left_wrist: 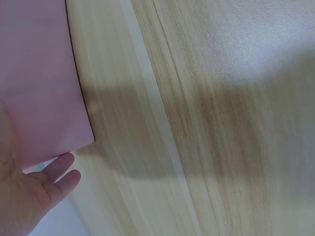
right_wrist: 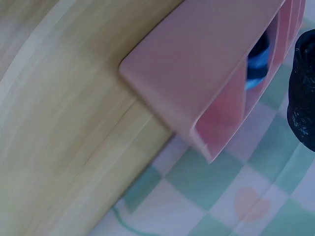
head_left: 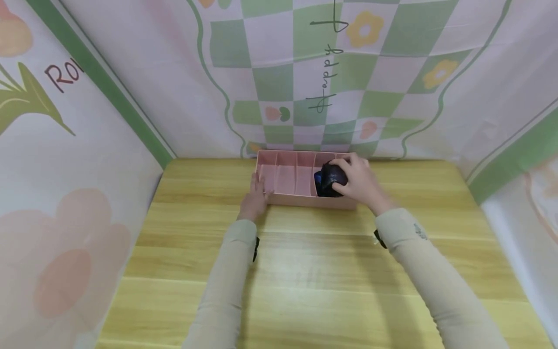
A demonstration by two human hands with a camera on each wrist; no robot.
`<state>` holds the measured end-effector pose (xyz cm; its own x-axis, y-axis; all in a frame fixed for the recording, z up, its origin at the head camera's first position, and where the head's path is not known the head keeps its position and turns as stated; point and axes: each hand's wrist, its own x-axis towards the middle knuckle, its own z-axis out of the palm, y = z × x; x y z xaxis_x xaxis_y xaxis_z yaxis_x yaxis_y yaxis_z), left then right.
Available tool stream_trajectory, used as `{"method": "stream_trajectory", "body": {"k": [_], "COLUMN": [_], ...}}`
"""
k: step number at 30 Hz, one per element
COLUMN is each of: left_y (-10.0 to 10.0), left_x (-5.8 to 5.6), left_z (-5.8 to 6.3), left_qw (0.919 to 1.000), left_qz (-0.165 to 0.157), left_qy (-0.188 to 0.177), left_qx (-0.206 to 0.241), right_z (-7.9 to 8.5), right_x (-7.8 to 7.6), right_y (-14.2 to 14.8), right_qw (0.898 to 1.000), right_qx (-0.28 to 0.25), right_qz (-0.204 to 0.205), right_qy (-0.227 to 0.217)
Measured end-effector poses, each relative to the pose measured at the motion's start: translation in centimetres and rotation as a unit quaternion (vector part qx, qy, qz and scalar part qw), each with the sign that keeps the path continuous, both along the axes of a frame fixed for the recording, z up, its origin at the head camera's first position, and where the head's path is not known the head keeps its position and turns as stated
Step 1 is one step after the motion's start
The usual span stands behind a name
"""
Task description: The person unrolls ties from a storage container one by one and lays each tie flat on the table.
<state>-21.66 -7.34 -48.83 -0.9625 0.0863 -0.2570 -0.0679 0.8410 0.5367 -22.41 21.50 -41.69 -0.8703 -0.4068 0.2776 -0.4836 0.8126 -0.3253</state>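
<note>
A long pink divided box [head_left: 285, 199] stands at the back of the table against the wall cloth. My left hand [head_left: 255, 199] rests at its front left corner, fingers lying along the end wall; the left wrist view shows the fingertips [left_wrist: 66, 182] at that corner. My right hand [head_left: 362, 180] pinches a black patterned rolled fabric bundle [head_left: 334, 177] above the right part of the box. In the right wrist view the bundle [right_wrist: 304, 93] hangs above the rim. A blue and black rolled item [right_wrist: 258, 64] sits in the compartment second from the right end.
Thin pink dividers split the box into several compartments. The wooden table [head_left: 301, 271] extends in front of it. Behind hangs a green and white checked cloth [head_left: 309, 72], with printed cloth walls at both sides.
</note>
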Motion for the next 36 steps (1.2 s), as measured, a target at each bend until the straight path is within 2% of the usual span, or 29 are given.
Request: {"method": "stream_trajectory", "body": {"k": [6,10,17,27,36], "left_y": [0.0,0.1,0.0,0.0,0.0], "left_x": [-0.1,-0.2,-0.2,-0.3,-0.2], "left_z": [-0.2,-0.5,-0.5,-0.8,-0.8], "left_qw": [1.0,0.9999,0.9998,0.9996,0.9995], "left_qz": [-0.001,-0.001,0.002,0.003,0.01], "left_qy": [0.008,0.01,0.008,0.027,0.027], "left_qx": [-0.002,0.005,0.015,-0.004,-0.012], "right_z": [-0.3,-0.8,-2.7,-5.4,-7.9], "right_x": [1.2,2.0,3.3,5.4,7.0], "right_y": [-2.4,-4.0,-6.2,-8.4,-9.9], "right_qw": [0.998,0.997,0.995,0.991,0.991], "right_qx": [0.017,0.012,0.028,0.031,0.038], "right_qz": [0.043,0.068,0.093,0.125,0.128], "right_qy": [0.032,0.034,0.012,-0.025,-0.02]}}
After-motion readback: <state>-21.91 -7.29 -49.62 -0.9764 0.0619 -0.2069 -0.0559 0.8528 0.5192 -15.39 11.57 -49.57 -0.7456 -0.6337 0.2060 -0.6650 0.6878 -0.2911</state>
